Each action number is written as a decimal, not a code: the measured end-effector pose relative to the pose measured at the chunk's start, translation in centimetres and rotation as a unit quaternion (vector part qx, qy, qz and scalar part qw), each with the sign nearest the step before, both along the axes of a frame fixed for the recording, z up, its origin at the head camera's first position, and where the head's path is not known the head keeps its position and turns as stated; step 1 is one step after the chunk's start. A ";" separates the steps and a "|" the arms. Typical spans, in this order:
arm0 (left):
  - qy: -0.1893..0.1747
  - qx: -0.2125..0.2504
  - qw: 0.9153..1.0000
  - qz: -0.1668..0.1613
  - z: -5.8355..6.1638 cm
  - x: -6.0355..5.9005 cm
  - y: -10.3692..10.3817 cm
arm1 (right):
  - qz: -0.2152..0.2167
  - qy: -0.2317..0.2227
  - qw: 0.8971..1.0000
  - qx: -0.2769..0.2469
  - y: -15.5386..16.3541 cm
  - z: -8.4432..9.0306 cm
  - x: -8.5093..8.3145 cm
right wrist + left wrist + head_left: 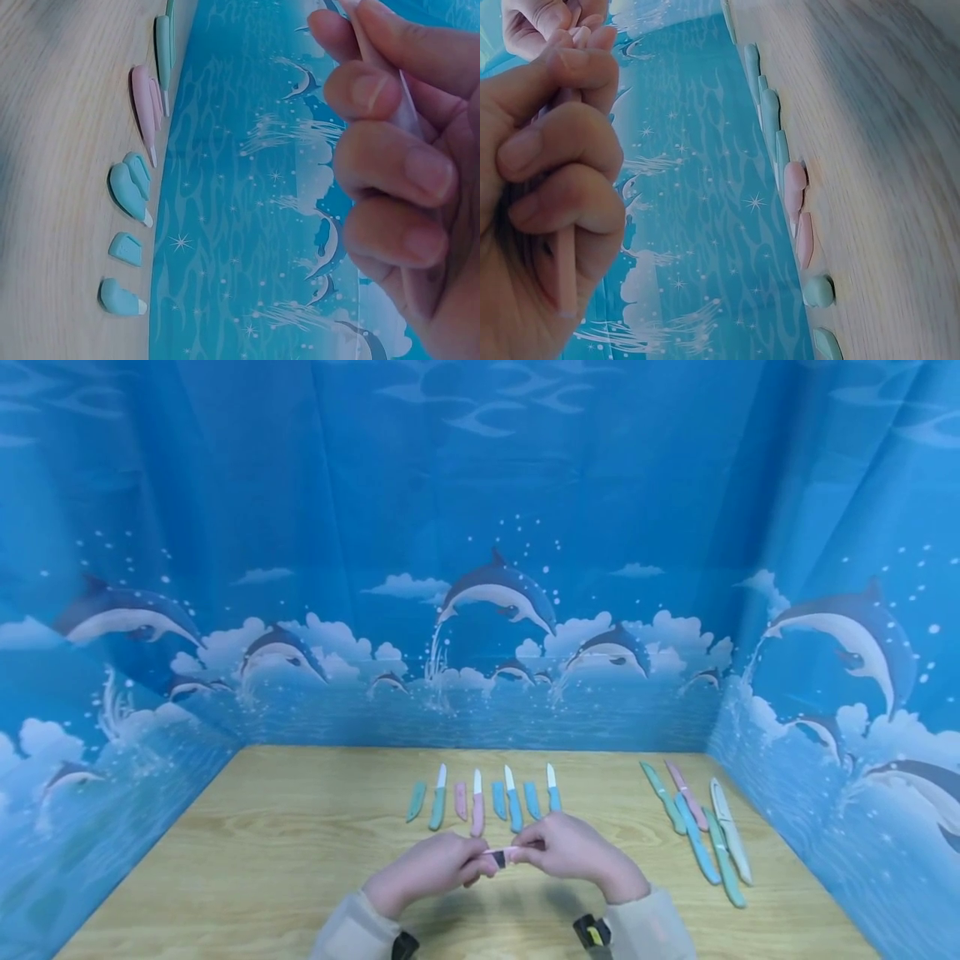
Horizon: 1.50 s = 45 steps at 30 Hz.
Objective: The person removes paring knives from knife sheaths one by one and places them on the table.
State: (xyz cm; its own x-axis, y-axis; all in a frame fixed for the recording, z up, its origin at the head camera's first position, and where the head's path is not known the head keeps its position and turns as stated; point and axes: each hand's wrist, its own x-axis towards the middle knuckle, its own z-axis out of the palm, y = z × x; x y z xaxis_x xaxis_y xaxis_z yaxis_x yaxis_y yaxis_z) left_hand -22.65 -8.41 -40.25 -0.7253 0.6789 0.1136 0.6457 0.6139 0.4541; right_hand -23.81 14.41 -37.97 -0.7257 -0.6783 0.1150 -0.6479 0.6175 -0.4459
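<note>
Both hands meet in front of me above the table. My left hand (pixel 438 867) curls round a slim pink piece (pixel 566 270), which looks like a knife sheath. The fingers of my right hand (pixel 573 853) wrap a longer pale pink knife (pixel 405 112), most of it hidden in the palm. Between the fingertips a short white and dark part shows in the head view; its details are too small to tell. Beyond the hands lie a green knife (pixel 437 810), a pink knife (pixel 477 810) and two blue knives, their white blades bare.
Left of each bare knife lies a matching sheath, such as the green sheath (pixel 416 802) and the pink sheath (pixel 461 800). Several more knives, including a blue knife (pixel 697 843), lie at the right of the wooden table (pixel 225 860). A dolphin-printed curtain (pixel 480 710) surrounds three sides.
</note>
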 end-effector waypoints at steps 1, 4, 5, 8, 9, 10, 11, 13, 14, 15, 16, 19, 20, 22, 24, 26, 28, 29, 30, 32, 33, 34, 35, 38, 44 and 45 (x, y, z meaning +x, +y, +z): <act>0.000 -0.001 1.000 0.001 0.0 0.0 0.0 | -0.002 -0.001 1.000 0.001 0.0 0.0 0.0; -0.006 -0.002 1.000 0.007 -0.2 -0.1 -0.1 | -0.010 -0.007 1.000 0.003 0.0 -0.1 0.0; -0.008 -0.003 1.000 0.009 -0.2 -0.1 -0.1 | -0.013 -0.010 1.000 0.003 0.0 -0.1 0.0; -0.013 -0.001 1.000 0.014 -0.3 -0.1 -0.2 | -0.018 -0.012 1.000 0.006 0.0 0.0 0.0; -0.014 0.000 1.000 0.015 -0.3 -0.1 -0.3 | -0.019 -0.013 1.000 0.007 0.0 0.0 0.0; -0.018 0.001 1.000 0.016 -0.3 -0.1 -0.3 | -0.019 -0.014 1.000 0.007 0.0 0.1 0.0; -0.021 0.002 1.000 0.016 -0.3 -0.1 -0.3 | -0.019 -0.015 1.000 0.007 0.0 0.1 0.0; -0.027 0.003 1.000 0.016 -0.3 -0.2 -0.3 | -0.018 -0.015 1.000 0.007 0.0 0.2 0.1; -0.030 0.004 0.999 0.015 -0.3 -0.2 -0.3 | -0.018 -0.016 1.000 0.007 0.0 0.2 0.1; -0.033 0.005 0.999 0.015 -0.3 -0.2 -0.3 | -0.017 -0.016 1.000 0.007 0.0 0.2 0.0; -0.036 0.005 0.999 0.015 -0.3 -0.2 -0.3 | -0.016 -0.016 1.000 0.008 0.0 0.2 0.0; -0.039 0.007 0.999 0.017 -0.4 -0.2 -0.4 | -0.015 -0.019 1.000 0.008 0.1 0.2 0.0; -0.041 0.007 0.999 0.019 -0.4 -0.2 -0.4 | -0.016 -0.021 1.000 0.008 0.1 0.2 0.0; -0.044 0.007 0.999 0.024 -0.5 -0.2 -0.5 | -0.015 -0.024 1.000 0.007 0.2 0.3 0.0; -0.049 0.006 0.998 0.028 -0.5 -0.2 -0.6 | -0.016 -0.028 0.999 0.007 0.3 0.3 0.0; -0.053 0.005 0.998 0.027 -0.5 -0.2 -0.6 | -0.018 -0.034 0.999 0.005 0.4 0.4 0.1; -0.056 0.005 0.998 0.025 -0.4 -0.3 -0.5 | -0.021 -0.039 0.999 0.004 0.5 0.4 0.0; -0.057 0.007 0.998 0.024 -0.4 -0.3 -0.5 | -0.022 -0.039 0.999 0.004 0.5 0.5 0.0; -0.057 0.008 0.998 0.023 -0.4 -0.4 -0.5 | -0.022 -0.038 0.999 0.004 0.5 0.5 0.0; -0.054 0.009 0.998 0.022 -0.3 -0.4 -0.5 | -0.021 -0.036 0.999 0.003 0.6 0.5 -0.1; -0.052 0.008 0.998 0.023 -0.3 -0.4 -0.5 | -0.021 -0.034 0.999 0.004 0.6 0.5 -0.1; -0.050 0.007 0.998 0.024 -0.3 -0.3 -0.4 | -0.022 -0.033 0.999 0.005 0.6 0.5 -0.2; -0.047 0.006 0.999 0.024 -0.3 -0.3 -0.4 | -0.022 -0.032 0.999 0.005 0.7 0.5 -0.2; -0.045 0.004 0.999 0.025 -0.3 -0.3 -0.4 | -0.023 -0.035 0.999 0.006 0.8 0.4 -0.2; -0.049 0.003 0.998 0.025 -0.2 -0.3 -0.5 | -0.025 -0.045 0.999 0.005 0.8 0.5 -0.2; -0.052 0.003 0.998 0.024 -0.2 -0.3 -0.5 | -0.026 -0.045 0.999 0.005 0.8 0.5 -0.1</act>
